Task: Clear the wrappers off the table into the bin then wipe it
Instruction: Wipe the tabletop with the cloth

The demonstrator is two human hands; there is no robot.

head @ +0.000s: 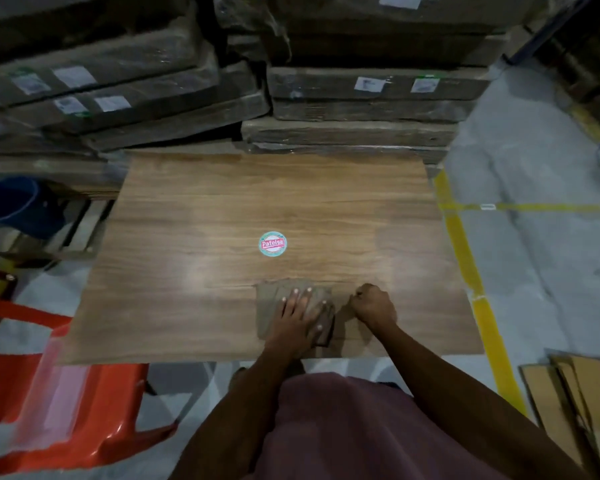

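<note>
A brown folded cloth (274, 301) lies on the wooden table (187, 220) near its front edge. My left hand (298, 318) presses flat on the cloth with its fingers spread. Just right of the cloth, my right hand (374, 304) rests on the tabletop as a closed fist, and nothing shows in it. A round green and red label (273, 244) sits at the middle of the table, beyond both hands. A dark blue bin (14, 206) stands on the floor off the table's far left corner.
Wrapped flat cartons (361, 98) are stacked high right behind the table. A red plastic chair (94, 410) stands at my near left. Yellow floor tape (465, 254) runs along the table's right side, and cardboard sheets (575, 393) lie on the floor at near right.
</note>
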